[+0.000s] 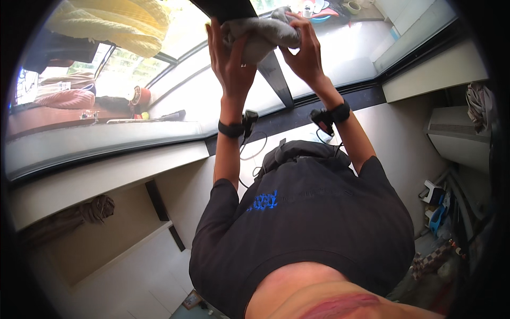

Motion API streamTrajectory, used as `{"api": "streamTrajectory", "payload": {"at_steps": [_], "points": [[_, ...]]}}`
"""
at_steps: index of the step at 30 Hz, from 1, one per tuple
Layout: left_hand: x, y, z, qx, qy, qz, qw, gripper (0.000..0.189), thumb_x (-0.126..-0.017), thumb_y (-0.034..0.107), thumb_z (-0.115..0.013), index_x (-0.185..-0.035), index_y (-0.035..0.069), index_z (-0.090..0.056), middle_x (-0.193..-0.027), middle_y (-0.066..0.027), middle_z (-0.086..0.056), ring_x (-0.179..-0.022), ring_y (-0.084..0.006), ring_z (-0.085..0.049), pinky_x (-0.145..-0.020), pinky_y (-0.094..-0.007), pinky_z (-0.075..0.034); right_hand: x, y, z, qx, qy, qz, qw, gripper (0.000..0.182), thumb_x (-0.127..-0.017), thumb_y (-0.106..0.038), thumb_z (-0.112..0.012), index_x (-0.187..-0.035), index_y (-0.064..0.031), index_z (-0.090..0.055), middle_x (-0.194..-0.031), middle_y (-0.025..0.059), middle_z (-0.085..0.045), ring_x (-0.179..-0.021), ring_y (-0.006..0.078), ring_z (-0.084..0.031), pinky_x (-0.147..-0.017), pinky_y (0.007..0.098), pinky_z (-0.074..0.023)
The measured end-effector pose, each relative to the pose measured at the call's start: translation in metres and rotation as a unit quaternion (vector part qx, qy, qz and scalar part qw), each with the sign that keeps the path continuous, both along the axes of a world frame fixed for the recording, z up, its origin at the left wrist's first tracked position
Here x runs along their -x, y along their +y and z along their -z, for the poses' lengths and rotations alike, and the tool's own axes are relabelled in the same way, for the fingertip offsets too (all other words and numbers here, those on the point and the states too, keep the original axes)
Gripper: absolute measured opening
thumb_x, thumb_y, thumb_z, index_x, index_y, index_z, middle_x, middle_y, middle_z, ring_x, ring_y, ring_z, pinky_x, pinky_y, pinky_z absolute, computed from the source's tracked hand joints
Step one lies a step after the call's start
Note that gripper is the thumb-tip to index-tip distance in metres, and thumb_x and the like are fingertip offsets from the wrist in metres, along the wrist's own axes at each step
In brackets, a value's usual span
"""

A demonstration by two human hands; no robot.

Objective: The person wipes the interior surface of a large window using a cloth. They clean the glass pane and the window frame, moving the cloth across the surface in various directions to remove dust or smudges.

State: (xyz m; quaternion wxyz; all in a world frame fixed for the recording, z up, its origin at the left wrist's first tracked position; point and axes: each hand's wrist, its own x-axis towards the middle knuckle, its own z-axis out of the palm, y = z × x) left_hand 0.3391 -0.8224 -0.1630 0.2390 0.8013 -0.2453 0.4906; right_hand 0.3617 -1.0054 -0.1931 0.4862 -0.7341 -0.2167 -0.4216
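A crumpled grey cloth (275,32) is stretched between my two raised hands, in front of a dark upright frame bar (277,75) of glazed door panels. My left hand (231,60) has its thumb against the cloth's near left side and its fingers extended upward along the end. The fingers of my right hand (306,48) are bent over the cloth's right end, with the thumb below. Part of the bar is hidden behind the cloth. Each wrist wears a black strap with a small device (250,121) and a cable.
Beyond the glass hang a yellow textile (131,28) and other laundry, and a potted plant container (139,95) stands on a ledge. A dark threshold track (338,95) runs ahead of me. Tied curtains (99,209) flank both sides. A white appliance (458,135) and assorted items lie right.
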Motion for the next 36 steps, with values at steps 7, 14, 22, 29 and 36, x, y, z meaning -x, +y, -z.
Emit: {"api": "streamTrajectory", "payload": {"at_steps": [7,14,22,29,36], "points": [[-0.042,0.001,0.056,-0.025,-0.014,-0.050,0.998,0.047,-0.076,0.031,-0.084,-0.119,0.020,-0.069,-0.162,-0.0296,-0.024,-0.151,-0.0513,-0.017,-0.120,-0.0634,-0.011,-0.045,-0.012,0.011,0.001,0.122,-0.165,0.979,0.048,-0.079,-0.016,-0.078,-0.120,-0.0103,-0.054,-0.097,0.0164,-0.069,-0.097,0.0366,-0.072,-0.081,0.0405,-0.0551],[-0.057,0.001,0.076,-0.027,-0.038,-0.088,0.995,0.048,-0.074,0.037,-0.083,-0.119,0.023,-0.071,-0.161,-0.0288,-0.028,-0.151,-0.0478,-0.021,-0.122,-0.0578,-0.008,-0.056,-0.019,0.001,0.053,0.133,-0.201,0.969,0.043,-0.080,-0.018,-0.076,-0.119,-0.0118,-0.059,-0.095,0.0144,-0.072,-0.091,0.0358,-0.073,-0.080,0.0398,-0.0556],[-0.016,-0.016,0.019,-0.010,-0.025,-0.094,0.995,0.044,-0.077,0.022,-0.078,-0.119,0.017,-0.071,-0.163,-0.0265,-0.023,-0.153,-0.0458,-0.012,-0.121,-0.0605,-0.012,-0.063,-0.014,0.000,-0.003,0.143,-0.256,0.956,0.045,-0.075,-0.003,-0.074,-0.117,-0.0061,-0.059,-0.098,0.0116,-0.071,-0.096,0.0255,-0.072,-0.085,0.0346,-0.0545],[0.021,-0.047,0.001,0.034,0.037,-0.157,0.986,0.063,-0.065,0.004,-0.074,-0.127,0.009,-0.068,-0.122,-0.0101,-0.051,-0.112,-0.0304,-0.047,-0.098,-0.0463,-0.035,-0.038,-0.007,-0.012,0.024,0.105,-0.131,0.985,0.049,-0.073,0.001,-0.076,-0.118,-0.0040,-0.058,-0.101,0.0186,-0.070,-0.099,0.0321,-0.071,-0.084,0.0367,-0.0545],[0.029,-0.033,-0.013,0.058,0.023,-0.071,0.996,0.072,-0.070,-0.009,-0.065,-0.141,0.003,-0.058,-0.146,-0.0194,-0.050,-0.134,-0.0387,-0.049,-0.112,-0.0459,-0.035,-0.024,-0.002,-0.003,0.007,0.089,-0.118,0.989,0.058,-0.068,-0.011,-0.085,-0.116,-0.0040,-0.053,-0.097,0.0170,-0.065,-0.094,0.0359,-0.068,-0.082,0.0415,-0.0529]]}}
